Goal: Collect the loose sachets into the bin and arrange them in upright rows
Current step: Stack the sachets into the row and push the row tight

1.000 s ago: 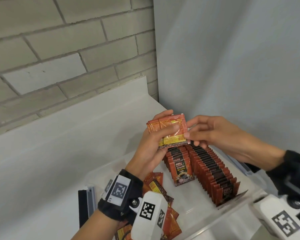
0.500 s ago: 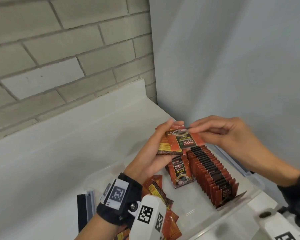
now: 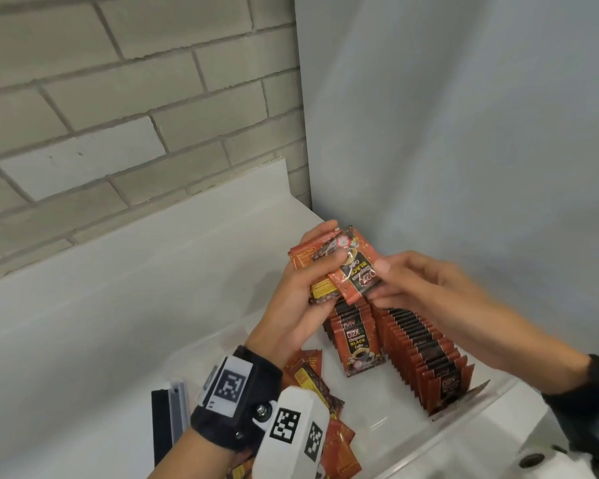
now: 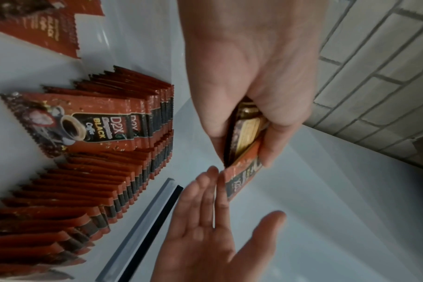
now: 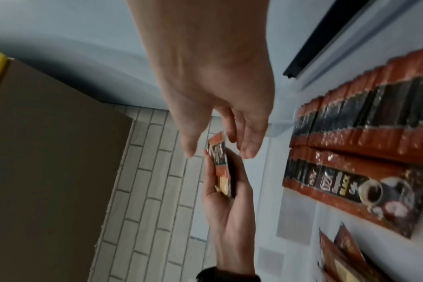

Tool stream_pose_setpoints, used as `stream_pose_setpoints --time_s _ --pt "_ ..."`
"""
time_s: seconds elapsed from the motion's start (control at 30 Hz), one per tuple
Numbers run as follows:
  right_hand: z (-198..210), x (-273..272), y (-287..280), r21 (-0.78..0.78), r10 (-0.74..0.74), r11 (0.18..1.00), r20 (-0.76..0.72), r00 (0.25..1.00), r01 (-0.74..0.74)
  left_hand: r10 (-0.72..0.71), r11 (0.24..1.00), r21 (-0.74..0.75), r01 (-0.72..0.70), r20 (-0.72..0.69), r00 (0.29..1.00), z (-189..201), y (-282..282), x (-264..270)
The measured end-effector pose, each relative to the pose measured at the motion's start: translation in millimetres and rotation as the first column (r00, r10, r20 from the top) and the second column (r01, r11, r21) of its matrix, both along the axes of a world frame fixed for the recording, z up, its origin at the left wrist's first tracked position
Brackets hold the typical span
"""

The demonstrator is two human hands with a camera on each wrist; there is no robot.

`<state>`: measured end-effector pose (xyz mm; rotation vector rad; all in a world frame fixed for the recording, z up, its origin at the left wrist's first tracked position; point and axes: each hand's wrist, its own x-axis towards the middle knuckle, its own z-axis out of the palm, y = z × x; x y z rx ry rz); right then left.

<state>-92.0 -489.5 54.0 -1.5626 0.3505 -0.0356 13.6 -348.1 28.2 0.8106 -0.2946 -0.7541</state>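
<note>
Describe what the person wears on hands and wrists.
The left hand and right hand are ungloved. The left wrist wears a black fabric band with a white square-code tag and a white plastic housing bearing black codes; the right wrist, a black band.

The head view is bright and even, under soft light with no clear source. The white counter (image 3: 118, 305) carries only faint, soft-edged shade, and a small glare sits on the floor of the clear bin (image 3: 377, 425). The lines of the brick wall (image 3: 118, 98) bend near the left edge. Print on the held sachets (image 3: 353, 271) is readable. Both wrist views are dimmer and grainy: the left hand (image 4: 254, 66) looks large and soft, the right hand (image 4: 213, 238) is blurred, and the sachet rows (image 5: 374, 106) smear toward the right edge.
</note>
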Motion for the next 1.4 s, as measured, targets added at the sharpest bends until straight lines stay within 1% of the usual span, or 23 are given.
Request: stream_pose_setpoints --time_s 0.1,0.2,0.27,0.37,0.43,0.5,0.53,0.57,0.6,0.67,0.7,0.8,0.87,0.97,1.03,1.1,1.13,1.2,1.3,1.4 --pt "-3.5 0.8 9.3 0.011 0.022 1.0 -0.036 0.999 -0.022 0.018 0.999 -0.031 -0.018 0.013 1.0 0.4 -0.6 -0.7" --pt "-5.6 5.5 9.1 0.087 -0.037 0.995 -0.028 0.999 0.039 0.026 0.999 -0.048 -0.024 0.029 0.999 2.1 -0.4 -1.8" --pt "-5.7 8.3 6.4 0.139 -0.054 0.989 -0.03 0.998 0.058 0.04 0.998 -0.04 -0.038 0.039 0.998 2.8 -0.5 -2.4" --pt "0.5 10.0 -1.0 0.177 -0.039 0.983 -0.026 0.999 0.043 0.077 0.997 -0.019 -0.077 0.045 0.996 3.9 -1.3 -1.5" --pt "8.2 10.1 -9.7 0.122 0.011 0.992 -0.026 1.0 -0.008 0.141 0.99 -0.011 -0.14 0.04 0.989 3.5 -0.8 1.0" --pt "14.3 11.4 -19.5 -0.044 0.101 0.994 -0.039 0.994 -0.102 0.206 0.979 -0.01 -0.205 0.02 0.978 2.6 0.9 3.8" --pt "16.3 12.6 -23.1 -0.152 0.155 0.975 -0.057 0.986 -0.162 0.231 0.973 -0.012 -0.231 0.006 0.973 1.8 1.6 5.1" --pt "17.2 14.3 -25.0 -0.273 0.213 0.935 -0.083 0.974 -0.228 0.251 0.968 -0.011 -0.251 -0.004 0.968 1.0 2.2 6.1" --pt "17.0 16.3 -25.2 -0.397 0.273 0.869 -0.115 0.955 -0.296 0.265 0.964 -0.003 -0.265 -0.01 0.964 0.4 2.4 6.6" --pt "13.9 21.9 -21.0 -0.598 0.376 0.685 -0.199 0.905 -0.416 0.282 0.96 0.007 -0.282 -0.024 0.959 0.2 2.3 6.9" --pt "11.5 24.9 -17.0 -0.663 0.411 0.588 -0.247 0.877 -0.463 0.286 0.958 0.006 -0.286 -0.033 0.958 0.3 2.3 7.0" --pt "2.6 32.3 -2.3 -0.731 0.492 0.339 -0.399 0.773 -0.593 0.297 0.955 0.006 -0.297 -0.053 0.953 0.3 3.0 7.6" --pt "-4.4 35.9 6.2 -0.755 0.515 0.196 -0.464 0.721 -0.626 0.297 0.955 0.016 -0.297 -0.05 0.953 -0.3 3.5 7.8" --pt "-12.1 39.6 15.5 -0.789 0.529 0.016 -0.515 0.675 -0.615 0.302 0.953 0.032 -0.301 -0.055 0.952 -0.6 3.7 8.1" --pt "-17.8 40.8 19.3 -0.784 0.519 -0.116 -0.571 0.636 -0.61 0.302 0.953 0.035 -0.301 -0.061 0.951 -0.3 3.6 7.9" --pt "-19.6 42.0 22.0 -0.788 0.503 -0.241 -0.6 0.622 -0.567 0.302 0.953 0.038 -0.3 -0.067 0.951 -0.2 3.5 8.0" --pt "-20.2 43.7 22.2 -0.797 0.498 -0.292 -0.599 0.627 -0.529 0.303 0.953 0.039 -0.3 -0.068 0.951 -0.4 3.6 8.2" --pt "-20.5 47.6 21.2 -0.817 0.494 -0.35 -0.577 0.65 -0.459 0.307 0.952 0.041 -0.305 -0.075 0.949 -0.2 3.4 8.2" --pt "-20.2 53.5 17.3 -0.813 0.471 -0.392 -0.579 0.666 -0.43 0.312 0.95 0.04 -0.31 -0.089 0.946 -0.3 3.0 8.0" --pt "-20.5 56.7 15.2 -0.806 0.477 -0.406 -0.589 0.652 -0.43 0.309 0.951 0.04 -0.307 -0.091 0.947 -0.4 2.8 7.8"
